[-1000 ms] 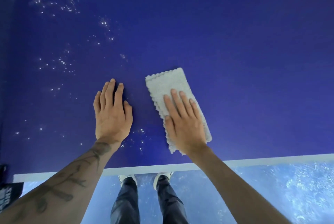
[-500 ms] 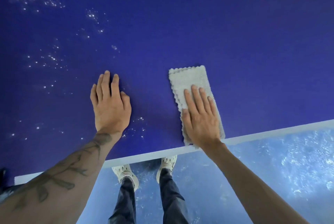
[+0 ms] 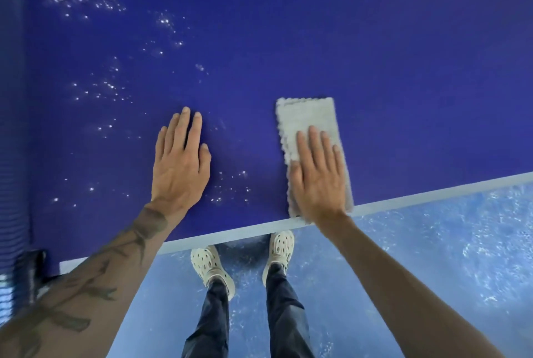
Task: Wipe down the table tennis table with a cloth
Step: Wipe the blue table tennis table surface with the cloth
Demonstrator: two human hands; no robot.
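Right grip (image 3: 318,181) flat, fingers straight and slightly spread, pressing on the near half of the cloth (image 3: 305,118). Cloth grey, long, scallop-edged, lying on the blue bench (image 3: 403,83), its near end on the white edge line (image 3: 432,193). Left grip (image 3: 180,167) flat on bare bench, fingers straight, holding nothing, apart from the cloth. Bright droplets (image 3: 109,89) scattered left of and around it.

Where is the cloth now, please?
In the head view, the cloth lies flat on the table, right of centre, under the right hand; its near end reaches the white edge line.
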